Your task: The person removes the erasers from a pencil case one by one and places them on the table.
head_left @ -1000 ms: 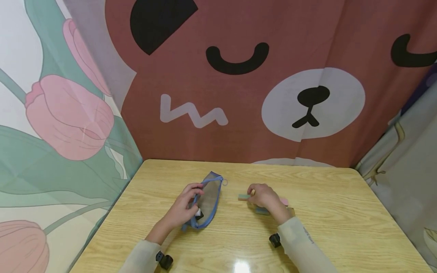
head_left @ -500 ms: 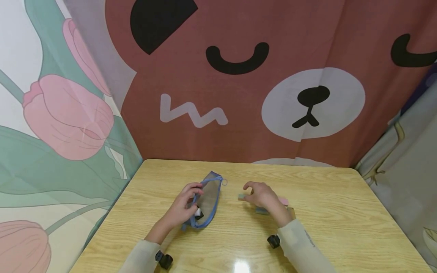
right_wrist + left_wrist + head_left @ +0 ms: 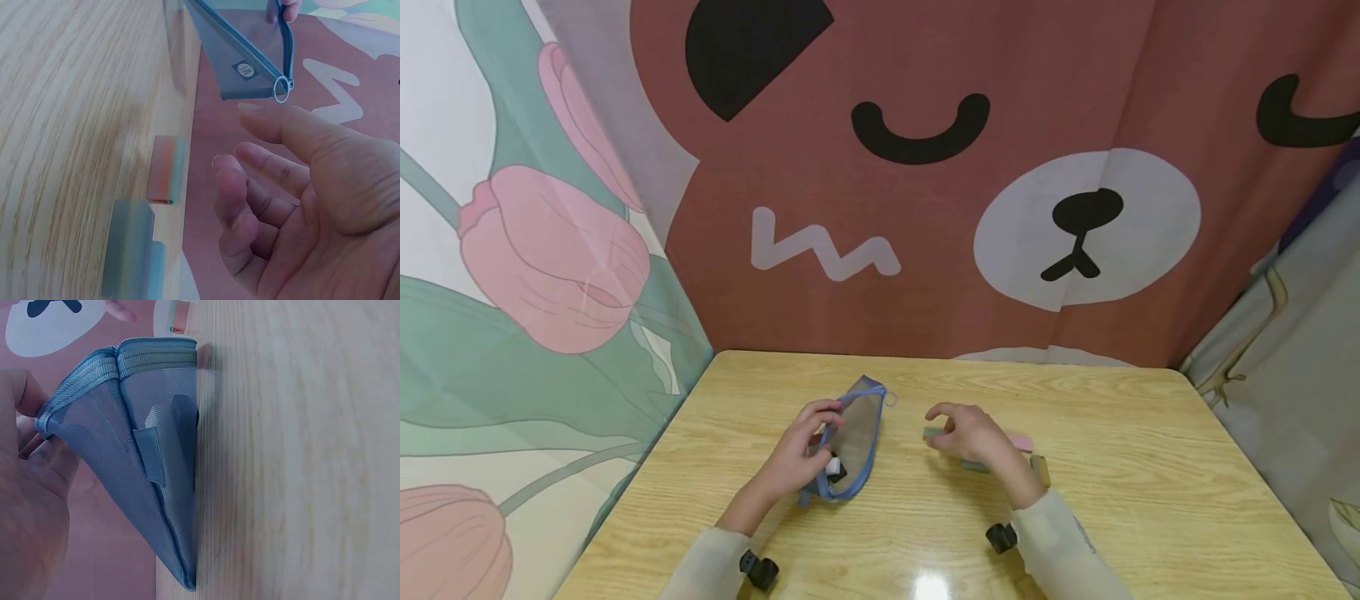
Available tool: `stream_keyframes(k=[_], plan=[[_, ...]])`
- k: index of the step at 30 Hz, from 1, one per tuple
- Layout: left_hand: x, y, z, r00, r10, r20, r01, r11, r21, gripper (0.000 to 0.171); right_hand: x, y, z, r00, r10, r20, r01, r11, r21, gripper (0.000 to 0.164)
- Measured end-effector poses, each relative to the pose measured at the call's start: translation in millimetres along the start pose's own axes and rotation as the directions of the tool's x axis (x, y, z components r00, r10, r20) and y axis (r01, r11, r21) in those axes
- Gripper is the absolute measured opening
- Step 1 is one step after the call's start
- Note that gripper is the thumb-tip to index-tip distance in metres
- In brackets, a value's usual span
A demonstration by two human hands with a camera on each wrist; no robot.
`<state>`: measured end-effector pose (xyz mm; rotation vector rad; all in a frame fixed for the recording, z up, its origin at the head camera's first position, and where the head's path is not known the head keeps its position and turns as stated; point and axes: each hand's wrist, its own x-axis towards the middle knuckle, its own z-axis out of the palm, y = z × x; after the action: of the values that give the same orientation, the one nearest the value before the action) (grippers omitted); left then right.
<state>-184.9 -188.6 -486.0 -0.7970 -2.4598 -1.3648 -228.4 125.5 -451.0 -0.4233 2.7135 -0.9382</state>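
My left hand (image 3: 796,454) grips the near-left rim of a blue mesh zip pouch (image 3: 874,433), which stands with its mouth spread on the table. Through the mesh I make out a small black-and-white item (image 3: 835,468). My right hand (image 3: 972,432) hovers over several small coloured blocks, fingers loosely bent and holding nothing. In the right wrist view, a striped pink, orange and green block (image 3: 165,169) lies beyond a blue-green block (image 3: 128,250). A pink block (image 3: 1021,442) and a tan block (image 3: 1040,469) show beside my right wrist; the hand partly hides the group.
The wood-grain table (image 3: 1120,492) runs back to a reddish curtain (image 3: 925,308) printed with a bear face. A tulip-print curtain (image 3: 550,258) hangs along the left side. The pouch's zip ring (image 3: 282,89) sticks out at its far end.
My right hand has shifted slightly left, and its thumb and fingers have spread from a closer, pinched pose. The left hand and pouch have moved a touch left.
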Motion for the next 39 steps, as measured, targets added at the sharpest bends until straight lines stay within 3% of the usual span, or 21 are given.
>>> stream_keyframes(k=[12, 20, 30, 39], plan=[[-0.4, 0.4, -0.8, 1.0, 0.014, -0.006, -0.014, 1.0, -0.01, 0.047, -10, -8, 4, 0.99, -0.137, 0.035, 0.136, 0.99, 0.03, 0.041], [1.3, 40.8, -8.5, 1.0, 0.004, -0.009, -0.004, 0.999, -0.032, 0.041, -10, -13, 12, 0.984, -0.164, 0.07, 0.16, 0.985, 0.065, 0.043], [1.2, 38.3, -6.6, 1.0, 0.004, -0.015, -0.004, 1.0, -0.025, 0.041, -13, -18, 22, 0.972, -0.212, 0.098, 0.205, 0.976, 0.078, 0.043], [-0.9, 5.1, 2.2, 1.0, 0.016, -0.021, -0.016, 1.0, 0.006, 0.045, -11, -23, 32, 0.961, -0.255, 0.108, 0.246, 0.965, 0.091, 0.044]])
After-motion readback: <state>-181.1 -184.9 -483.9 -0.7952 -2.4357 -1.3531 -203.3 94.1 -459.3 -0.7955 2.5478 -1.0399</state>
